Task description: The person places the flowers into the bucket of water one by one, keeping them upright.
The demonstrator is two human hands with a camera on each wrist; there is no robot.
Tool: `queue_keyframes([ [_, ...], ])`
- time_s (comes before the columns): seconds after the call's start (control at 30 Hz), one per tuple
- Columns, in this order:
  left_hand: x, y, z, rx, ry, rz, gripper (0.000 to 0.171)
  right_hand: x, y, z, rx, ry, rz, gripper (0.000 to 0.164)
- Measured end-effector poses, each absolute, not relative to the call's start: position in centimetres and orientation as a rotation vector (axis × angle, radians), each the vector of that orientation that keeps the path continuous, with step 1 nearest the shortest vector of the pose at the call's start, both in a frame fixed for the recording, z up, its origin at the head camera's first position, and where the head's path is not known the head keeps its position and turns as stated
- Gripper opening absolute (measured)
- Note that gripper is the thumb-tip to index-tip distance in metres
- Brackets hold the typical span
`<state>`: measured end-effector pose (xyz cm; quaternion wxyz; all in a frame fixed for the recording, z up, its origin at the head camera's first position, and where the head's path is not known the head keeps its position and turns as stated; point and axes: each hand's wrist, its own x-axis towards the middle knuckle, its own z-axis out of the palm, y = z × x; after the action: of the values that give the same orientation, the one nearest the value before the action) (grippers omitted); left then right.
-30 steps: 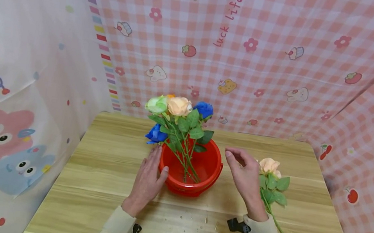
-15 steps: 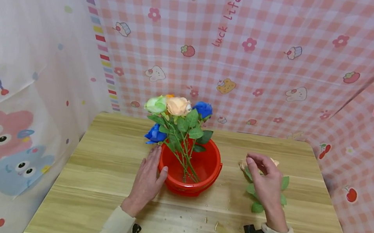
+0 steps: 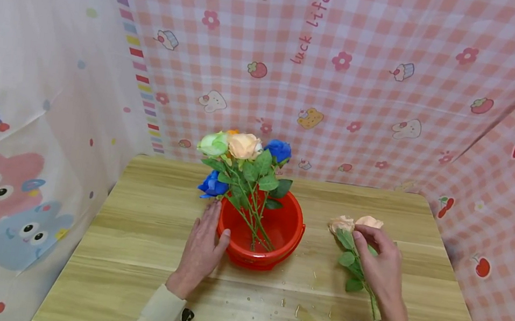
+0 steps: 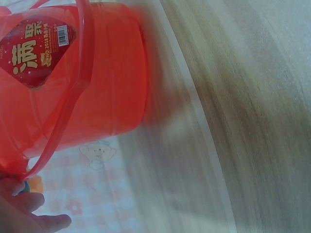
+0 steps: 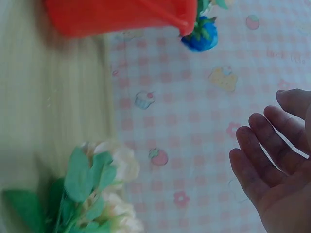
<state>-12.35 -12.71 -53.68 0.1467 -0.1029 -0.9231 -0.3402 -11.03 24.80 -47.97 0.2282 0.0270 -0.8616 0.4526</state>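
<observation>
My left hand [image 3: 199, 248] rests with extended fingers along the left side of a red bucket [image 3: 256, 260]; in the left wrist view, its fingertips sit at the bucket's handle joint. Several artificial roses lean inside: a blue rose [image 3: 278, 151], a second blue rose [image 3: 212, 183], a pale green rose [image 3: 213, 144] and a peach rose [image 3: 243, 145]. On the right, my right hand [image 3: 381, 266] hovers above two peach roses [image 3: 341, 224] lying on the table, covering part of their stems and leaves. The right wrist view shows its fingers loosely bent, holding nothing, apart from the blooms [image 5: 121, 160].
The wooden table [image 3: 128, 252] has small water drops [image 3: 298, 312] in front of the bucket. A pink checked cloth [image 3: 368, 99] hangs behind and to the right; a white printed cloth [image 3: 74, 104] hangs at the left.
My right hand has moved right and a little toward me, away from the bucket's right side to above the loose peach roses. My left hand has stayed against the bucket.
</observation>
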Motion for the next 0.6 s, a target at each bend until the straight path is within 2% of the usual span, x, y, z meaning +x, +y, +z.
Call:
queue_keyframes([
  [0.6,-12.3,-12.7,-53.5,-0.291,-2.686,-0.985,0.067,-9.2,29.0,-51.1,0.085,-2.559,1.099,0.027],
])
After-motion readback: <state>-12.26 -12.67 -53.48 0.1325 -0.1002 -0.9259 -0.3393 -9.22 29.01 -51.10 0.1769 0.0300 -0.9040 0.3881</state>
